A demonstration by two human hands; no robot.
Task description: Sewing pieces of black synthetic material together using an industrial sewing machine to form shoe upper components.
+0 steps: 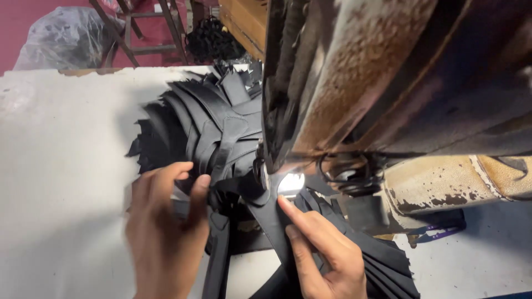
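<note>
A worn, rust-flecked sewing machine (388, 83) fills the upper right, with a small bright lamp spot (291, 182) at its needle area. Black cut leather-like pieces (221, 122) lie fanned in a stack on the white table (61, 166). My left hand (166, 232) rests on the black pieces left of the needle, fingers curled over one strip's edge. To the right, my right hand (321, 249) lies flat on a black strip (271, 221), with its index finger pointing up to just below the lamp spot.
A clear plastic bag (61, 36) and a wooden stool frame (138, 27) stand beyond the table's far edge on a red floor. A pile of black pieces (213, 41) lies near a wooden box at the back. More black strips (382, 260) fan out at the lower right.
</note>
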